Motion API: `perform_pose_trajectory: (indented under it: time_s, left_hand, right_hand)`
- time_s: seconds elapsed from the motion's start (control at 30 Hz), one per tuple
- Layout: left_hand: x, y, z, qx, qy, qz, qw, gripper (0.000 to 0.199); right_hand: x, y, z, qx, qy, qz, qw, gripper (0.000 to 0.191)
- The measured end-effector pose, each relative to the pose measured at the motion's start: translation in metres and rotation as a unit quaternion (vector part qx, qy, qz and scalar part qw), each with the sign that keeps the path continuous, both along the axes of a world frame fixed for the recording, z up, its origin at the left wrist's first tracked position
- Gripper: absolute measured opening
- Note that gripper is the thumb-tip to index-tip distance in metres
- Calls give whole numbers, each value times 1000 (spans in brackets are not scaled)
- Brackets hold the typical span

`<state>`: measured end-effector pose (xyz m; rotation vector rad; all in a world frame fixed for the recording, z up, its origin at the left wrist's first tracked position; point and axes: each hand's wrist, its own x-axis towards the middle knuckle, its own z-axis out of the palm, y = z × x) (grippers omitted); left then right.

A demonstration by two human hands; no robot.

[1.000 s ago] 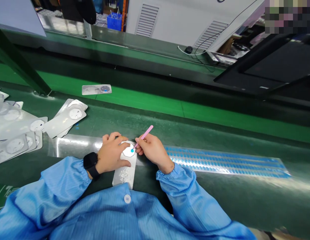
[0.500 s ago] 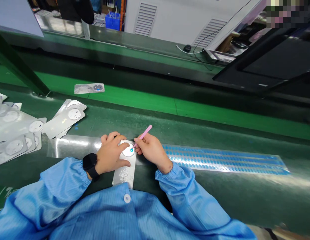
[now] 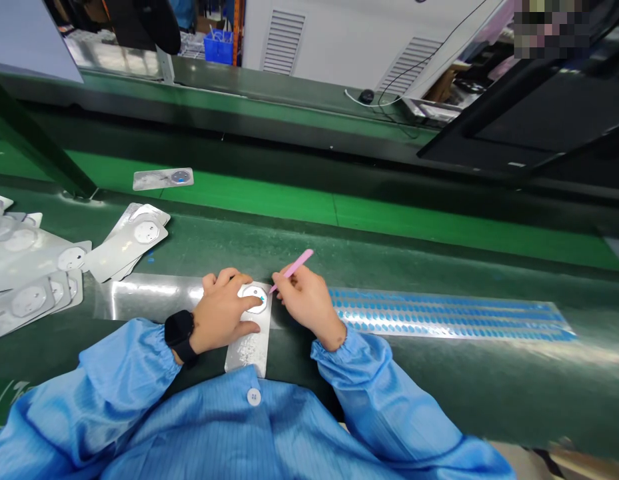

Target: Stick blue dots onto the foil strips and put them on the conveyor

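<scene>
Pink tweezers (image 3: 294, 269) pinched in R hand (image 3: 309, 308) fingers, tip by white disc (image 3: 254, 299) on foil card (image 3: 248, 353) under L hand (image 3: 220, 318) spread fingers; blue-dot sheet (image 3: 449, 317) right of them.

pink tweezers (image 3: 294, 269): smooth plastic | card (image 3: 249, 353): glossy metallic foil | smock (image 3: 189, 427): blue cloth

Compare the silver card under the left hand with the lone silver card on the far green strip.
The near card sits under the left hand and runs away from the person, while the far card lies crosswise, well off. The left hand covers part of the near card; nothing covers the far card. Both are flat, silvery cards with a round disc showing some blue.
</scene>
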<state>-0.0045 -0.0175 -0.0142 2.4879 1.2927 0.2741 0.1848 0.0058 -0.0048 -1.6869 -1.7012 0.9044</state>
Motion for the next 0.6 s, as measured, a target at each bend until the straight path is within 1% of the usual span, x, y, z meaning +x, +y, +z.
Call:
perform_pose_trajectory:
  time_s: [0.03,0.07,0.1,0.13,0.17,0.23,0.3,0.37,0.43,0.6]
  left_hand:
    - [0,0,0,0,0,0,1000,38]
    - [0,0,0,-1,0,0,1000,38]
    - [1,0,-1,-3,0,0,1000,38]
    - [1,0,-1,-5,1,0,1000,39]
    - [2,1,-1,-7,2,3,1000,41]
    - [3,1,0,-12,4,8,1000,46]
    - [4,1,0,-17,6,13,1000,51]
    - [4,2,1,-22,9,17,1000,53]
    - [5,2,1,-25,13,21,999,55]
    - [6,2,2,-30,20,21,999,55]
  right_hand:
    - [3,-3,3,65,-24,-4,998,13]
    - [5,-6,5,131,-45,7,990,13]
    - [8,-10,6,185,-63,37,980,14]
    - [9,-15,6,219,-80,82,969,16]
    - [10,-20,5,228,-103,135,959,19]
    - [8,-31,1,188,-173,224,940,23]
    - [5,-38,-4,131,-256,264,921,25]
    - [2,-42,-7,96,-314,276,903,27]
    - [0,-43,-7,85,-340,283,893,26]
    - [-3,-43,-2,79,-352,279,890,31]
